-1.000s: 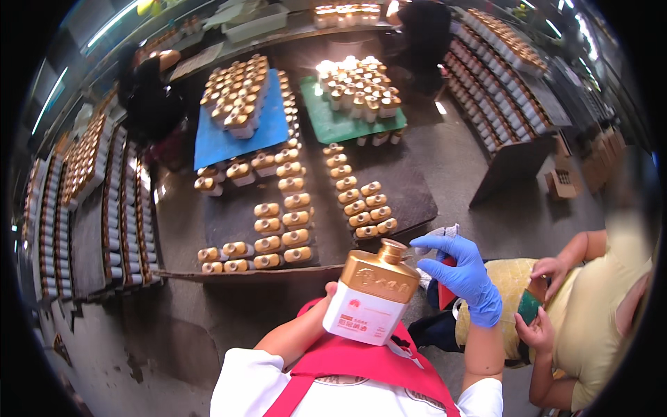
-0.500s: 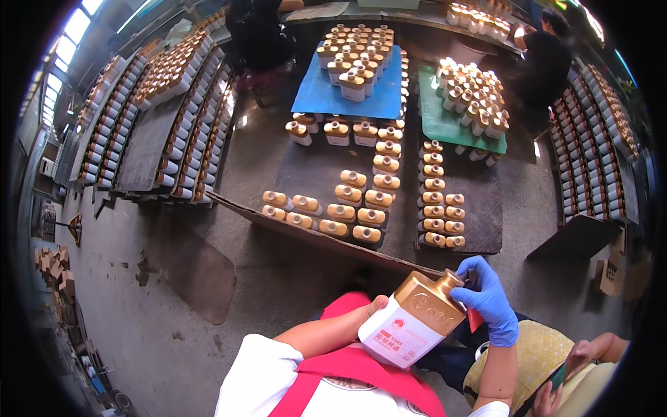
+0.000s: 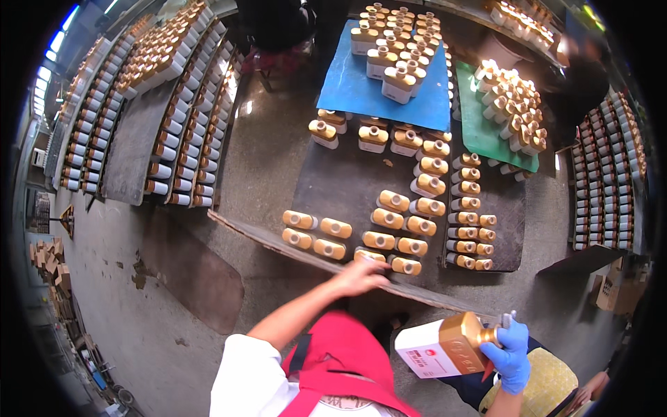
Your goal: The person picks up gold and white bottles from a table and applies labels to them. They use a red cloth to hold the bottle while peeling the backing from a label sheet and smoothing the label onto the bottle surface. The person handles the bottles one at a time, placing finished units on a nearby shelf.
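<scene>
My right hand (image 3: 513, 358), in a blue glove, is closed around the neck of a white and gold bottle (image 3: 445, 346) near my lap. The bottle lies tilted, with its neck to the right. A small red piece (image 3: 488, 368) shows beside the gloved fingers. My bare left hand (image 3: 360, 276) reaches over the front edge of the low table, fingers stretched out and slightly blurred. It is at a gold-shouldered bottle (image 3: 370, 256) in the front row, partly covering it; whether it touches is hard to tell. Another bottle (image 3: 405, 265) stands just right of the fingertips.
More bottles stand in rows on the dark tabletop (image 3: 333, 177). A blue sheet (image 3: 340, 83) and a green sheet (image 3: 476, 132) bear further bottles. Loaded racks (image 3: 125, 149) rise at left and right. A person (image 3: 278, 28) is at the back; another sits close at lower right.
My left hand has let go of the held bottle and moved forward to the front row. The right hand has moved down and right, with the bottle tipped further over. My view has shifted.
</scene>
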{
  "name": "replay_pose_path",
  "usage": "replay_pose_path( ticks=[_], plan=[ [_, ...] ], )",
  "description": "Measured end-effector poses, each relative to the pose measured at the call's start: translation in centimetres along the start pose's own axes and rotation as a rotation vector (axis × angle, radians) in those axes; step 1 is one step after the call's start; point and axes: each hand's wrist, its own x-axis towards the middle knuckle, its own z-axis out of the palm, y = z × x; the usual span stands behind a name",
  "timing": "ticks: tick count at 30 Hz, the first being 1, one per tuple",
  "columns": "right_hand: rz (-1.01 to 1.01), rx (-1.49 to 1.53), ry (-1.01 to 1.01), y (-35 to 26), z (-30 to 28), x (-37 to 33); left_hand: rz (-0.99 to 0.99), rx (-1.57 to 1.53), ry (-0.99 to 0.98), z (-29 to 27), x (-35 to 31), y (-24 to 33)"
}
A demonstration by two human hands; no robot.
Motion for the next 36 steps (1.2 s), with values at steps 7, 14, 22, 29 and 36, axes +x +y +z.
replay_pose_path(
  ticks=[7,14,22,29,36],
  plan=[
    [0.264,-0.157,0.057,0.2,4.7,4.8,-0.171,1.010,0.089,-10.1,3.9,-20.7],
    [0.383,-0.147,0.035,0.6,7.4,7.6,0.186,1.175,0.016,-12.4,8.7,-25.3],
    [0.153,-0.103,0.084,0.7,4.7,12.0,0.090,0.431,0.228,-20.0,10.1,-11.6],
    [0.255,0.306,-0.115,1.5,1.8,18.2,0.115,-0.312,0.072,-25.9,5.7,2.4],
    [0.356,0.611,-0.311,0.6,2.2,22.6,0.071,-0.379,-0.142,-22.5,2.9,9.4]
  ],
)
